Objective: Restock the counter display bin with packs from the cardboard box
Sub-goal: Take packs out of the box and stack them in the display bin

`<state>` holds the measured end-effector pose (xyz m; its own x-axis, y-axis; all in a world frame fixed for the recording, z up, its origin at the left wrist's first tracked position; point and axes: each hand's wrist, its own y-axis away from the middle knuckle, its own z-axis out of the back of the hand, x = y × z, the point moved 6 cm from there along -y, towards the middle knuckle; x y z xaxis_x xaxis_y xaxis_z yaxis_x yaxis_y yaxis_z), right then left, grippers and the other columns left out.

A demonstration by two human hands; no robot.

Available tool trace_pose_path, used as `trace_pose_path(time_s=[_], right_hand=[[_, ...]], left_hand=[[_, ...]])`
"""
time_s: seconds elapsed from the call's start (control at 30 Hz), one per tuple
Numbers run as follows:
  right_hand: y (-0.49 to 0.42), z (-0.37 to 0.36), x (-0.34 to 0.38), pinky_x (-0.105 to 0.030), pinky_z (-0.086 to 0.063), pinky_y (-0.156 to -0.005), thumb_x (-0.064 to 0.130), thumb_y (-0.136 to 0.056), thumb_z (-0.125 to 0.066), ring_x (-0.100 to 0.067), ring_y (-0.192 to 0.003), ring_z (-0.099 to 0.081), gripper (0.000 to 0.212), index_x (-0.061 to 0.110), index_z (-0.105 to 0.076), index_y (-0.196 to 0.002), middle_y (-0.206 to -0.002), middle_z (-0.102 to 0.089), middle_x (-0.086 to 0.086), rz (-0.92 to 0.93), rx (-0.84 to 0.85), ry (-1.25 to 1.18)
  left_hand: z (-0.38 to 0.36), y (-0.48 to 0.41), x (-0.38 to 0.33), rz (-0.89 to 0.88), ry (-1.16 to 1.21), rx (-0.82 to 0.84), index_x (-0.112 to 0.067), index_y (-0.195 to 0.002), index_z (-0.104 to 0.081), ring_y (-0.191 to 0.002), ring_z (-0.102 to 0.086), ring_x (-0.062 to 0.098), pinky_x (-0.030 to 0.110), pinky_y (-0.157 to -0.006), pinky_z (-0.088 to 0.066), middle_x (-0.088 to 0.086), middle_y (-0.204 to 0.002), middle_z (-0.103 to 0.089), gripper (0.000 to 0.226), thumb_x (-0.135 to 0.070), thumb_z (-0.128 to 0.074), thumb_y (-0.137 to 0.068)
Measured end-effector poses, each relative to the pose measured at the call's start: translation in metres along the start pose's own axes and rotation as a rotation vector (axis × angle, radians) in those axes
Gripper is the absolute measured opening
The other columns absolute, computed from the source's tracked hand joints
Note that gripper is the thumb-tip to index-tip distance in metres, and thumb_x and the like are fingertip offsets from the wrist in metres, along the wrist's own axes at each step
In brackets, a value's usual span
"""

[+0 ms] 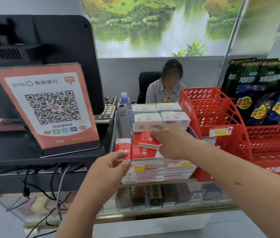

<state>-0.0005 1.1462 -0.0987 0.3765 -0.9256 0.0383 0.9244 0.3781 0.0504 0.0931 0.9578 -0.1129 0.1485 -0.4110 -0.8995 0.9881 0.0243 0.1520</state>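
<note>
At frame centre a clear plastic display bin [113,134] holds stacked red-and-white packs [146,152] in front and white packs [148,118] behind. The right hand [171,143], reaching in from the lower right, pinches one tilted red-and-white pack [148,143] just above the stack. The left hand [110,164], fingers relaxed, is just beside an upright red pack [122,148] at the bin's left front. An orange QR-code sign [48,107] stands against a black monitor [33,48] at left. Red perforated plastic baskets [221,114] and dark snack bags [264,90] fill the right. A person in a striped shirt [165,90] sits behind.
</note>
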Motion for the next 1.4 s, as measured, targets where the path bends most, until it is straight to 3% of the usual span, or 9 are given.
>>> trace_pose_path(time_s=[0.1, 0.27, 0.53, 0.77, 0.9, 1.1, 1.27, 1.4], right_hand=[[0.007, 0.001, -0.046, -0.042, -0.053, -0.085, 0.006, -0.079, -0.048, -0.026, -0.11, -0.054, 0.054, 0.025, -0.051, -0.129, -0.121, -0.057, 0.0, -0.078, 0.003, 0.071], [0.013, 0.001, -0.083, -0.043, -0.052, -0.09, -0.002, -0.082, -0.047, -0.027, -0.118, -0.046, 0.055, 0.022, -0.053, -0.131, -0.119, -0.054, 0.0, -0.138, -0.126, 0.073], [0.011, -0.022, -0.082, -0.042, -0.051, -0.093, -0.002, -0.083, -0.052, -0.027, -0.114, -0.051, 0.043, 0.022, -0.059, -0.118, -0.119, -0.057, 0.0, -0.017, -0.241, -0.052], [0.03, -0.018, -0.079, -0.043, -0.044, -0.104, 0.007, -0.091, -0.053, -0.026, -0.126, -0.045, 0.039, 0.018, -0.055, -0.129, -0.129, -0.052, -0.003, 0.062, -0.327, -0.128], [0.046, -0.02, -0.079, -0.041, -0.048, -0.097, 0.006, -0.091, -0.051, -0.025, -0.115, -0.048, 0.038, 0.021, -0.057, -0.125, -0.115, -0.054, 0.0, 0.084, -0.348, -0.14], [0.081, -0.013, -0.063, -0.042, -0.05, -0.094, 0.004, -0.092, -0.051, -0.026, -0.114, -0.051, 0.034, 0.017, -0.061, -0.123, -0.118, -0.058, -0.003, 0.098, -0.377, -0.203], [0.141, -0.025, -0.035, -0.037, -0.05, -0.091, 0.006, -0.091, -0.059, -0.029, -0.107, -0.058, 0.023, 0.009, -0.069, -0.111, -0.114, -0.065, -0.009, 0.105, -0.518, -0.323], [0.174, -0.103, -0.023, -0.031, -0.044, -0.1, 0.01, -0.092, -0.061, -0.022, -0.114, -0.056, 0.027, 0.012, -0.069, -0.117, -0.123, -0.065, -0.005, -0.022, -0.418, -0.364]], left_hand=[[-0.012, -0.004, -0.006, 0.003, -0.013, 0.023, -0.038, -0.115, -0.063, -0.094, -0.066, 0.008, 0.041, -0.089, -0.055, -0.014, -0.101, -0.07, 0.023, -0.031, -0.061, -0.093], [-0.041, -0.011, -0.018, -0.001, -0.033, 0.055, -0.035, -0.117, -0.065, -0.097, -0.066, 0.011, 0.044, -0.091, -0.054, -0.012, -0.103, -0.07, 0.025, -0.033, -0.062, -0.092], [-0.075, -0.009, -0.03, -0.013, -0.061, 0.056, -0.035, -0.117, -0.064, -0.096, -0.067, 0.007, 0.04, -0.091, -0.055, -0.014, -0.104, -0.069, 0.025, -0.033, -0.063, -0.092], [-0.101, 0.005, -0.036, 0.005, -0.093, 0.029, -0.036, -0.112, -0.066, -0.095, -0.067, 0.008, 0.04, -0.089, -0.055, -0.016, -0.099, -0.07, 0.021, -0.033, -0.063, -0.092], [-0.112, 0.019, -0.034, 0.009, -0.096, 0.052, -0.044, -0.093, -0.062, -0.094, -0.066, 0.006, 0.036, -0.087, -0.055, -0.019, -0.096, -0.07, 0.013, -0.031, -0.061, -0.093], [-0.118, 0.032, -0.029, -0.014, -0.085, 0.086, -0.042, -0.1, -0.061, -0.093, -0.065, 0.007, 0.032, -0.082, -0.055, -0.019, -0.099, -0.068, 0.014, -0.03, -0.059, -0.095], [-0.122, 0.034, 0.011, 0.031, -0.079, 0.128, -0.042, -0.097, -0.064, -0.092, -0.066, 0.004, 0.037, -0.086, -0.056, -0.022, -0.094, -0.069, 0.012, -0.031, -0.061, -0.093], [-0.137, 0.039, 0.084, 0.124, -0.103, 0.187, -0.034, -0.117, -0.066, -0.1, -0.063, 0.009, 0.041, -0.091, -0.054, -0.012, -0.109, -0.068, 0.026, -0.036, -0.062, -0.092]])
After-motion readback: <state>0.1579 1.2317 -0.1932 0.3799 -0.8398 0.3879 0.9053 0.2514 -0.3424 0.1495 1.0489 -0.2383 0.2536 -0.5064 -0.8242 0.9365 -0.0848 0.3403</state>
